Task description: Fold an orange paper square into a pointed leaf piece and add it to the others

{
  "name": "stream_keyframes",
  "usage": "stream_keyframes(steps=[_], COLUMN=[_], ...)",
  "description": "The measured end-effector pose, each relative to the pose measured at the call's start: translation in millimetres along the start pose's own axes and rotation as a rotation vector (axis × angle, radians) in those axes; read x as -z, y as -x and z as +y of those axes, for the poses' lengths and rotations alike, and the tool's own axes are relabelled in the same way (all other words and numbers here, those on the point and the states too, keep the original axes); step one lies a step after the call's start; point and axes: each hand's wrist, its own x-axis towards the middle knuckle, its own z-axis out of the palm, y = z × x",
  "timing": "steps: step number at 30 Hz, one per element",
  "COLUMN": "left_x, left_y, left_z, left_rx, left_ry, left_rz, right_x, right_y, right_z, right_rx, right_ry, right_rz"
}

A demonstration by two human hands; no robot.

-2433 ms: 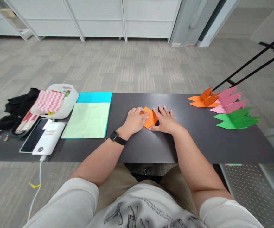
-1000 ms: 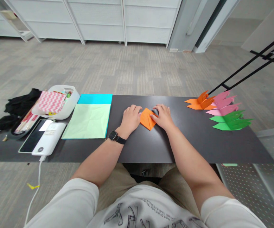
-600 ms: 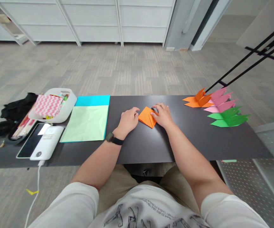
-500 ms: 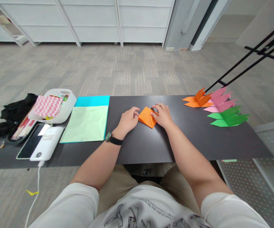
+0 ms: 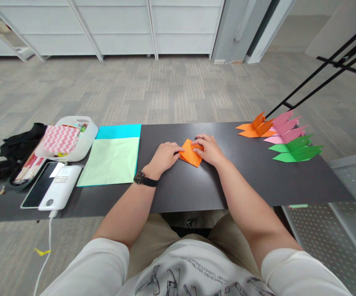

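A small folded piece of orange origami paper (image 5: 192, 154) lies on the dark table in front of me, its layers creased into a diamond-like shape. My left hand (image 5: 166, 156) pinches its left corner between thumb and fingers. On the other side, my right hand (image 5: 209, 149) has its bent fingers pressed on the right part of the paper, covering that corner. A dark watch is strapped to my left wrist.
Left of my hands lie pale green sheets (image 5: 112, 160) over blue paper (image 5: 119, 131). Further left are a white power bank (image 5: 61, 187), a phone (image 5: 37, 189) and a white basket (image 5: 87, 142). Orange (image 5: 254, 128), pink (image 5: 287, 129) and green folded-paper figures (image 5: 296, 150) stand at the far right.
My left hand has moved slightly right and closed on the left corner of the orange paper. My right fingers have shifted a little on its right side.
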Motion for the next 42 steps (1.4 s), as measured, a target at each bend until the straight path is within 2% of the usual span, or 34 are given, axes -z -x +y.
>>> stream_keyframes(steps=[6, 16, 24, 29, 35, 42], left_x=[1, 1, -3, -11, -18, -24], left_y=[0, 1, 0, 1, 0, -3], left_z=[-2, -2, -6, -12, -18, -17], left_rx=[-0.031, -0.031, -0.052, 0.015, 0.089, 0.159], left_ry=[-0.062, -0.047, 0.049, 0.067, 0.058, 0.02], left_rz=[-0.043, -0.007, 0.024, 0.099, 0.121, 0.184], right_x=[-1, -5, -6, -4, -1, -12], right_y=[1, 0, 3, 4, 9, 9], right_z=[0, 4, 2, -2, -5, -7], right_rx=[0.064, 0.097, 0.153, 0.182, 0.191, 0.156], right_ry=[-0.011, -0.034, -0.016, -0.011, 0.027, 0.076], right_rz=[-0.015, -0.011, -0.029, -0.073, -0.14, -0.073])
